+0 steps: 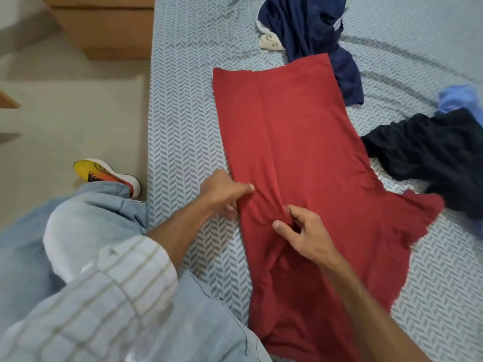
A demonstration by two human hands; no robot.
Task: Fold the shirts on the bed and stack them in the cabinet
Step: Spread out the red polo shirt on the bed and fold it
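Red shirt (292,152) lies spread lengthwise on the bed (183,113), its left side already folded in so a straight crease runs down the cloth, and one sleeve still fans out to the right. Your left hand (224,194) pinches the folded left edge, thumb on top and fingers curled beneath. Your right hand (303,231) has thumb and fingers curled into a small bunch of fabric near the middle of the shirt.

Expect thin, light, floppy knit: it will sag and wrinkle wherever it is unsupported, and it looks likely to slide easily on the patterned sheet. Hold it at edges and corners, not mid-panel, and smooth it flat after each fold.

Room is limited. The bed's left edge runs close beside the shirt, with your knee (86,231) against it. A navy shirt (313,35) touches the red shirt's far right corner, and a black garment (431,158) lies just beside the loose sleeve, with a pale blue garment (457,97) behind. A wooden cabinet (109,30) stands beyond the bed's left side.
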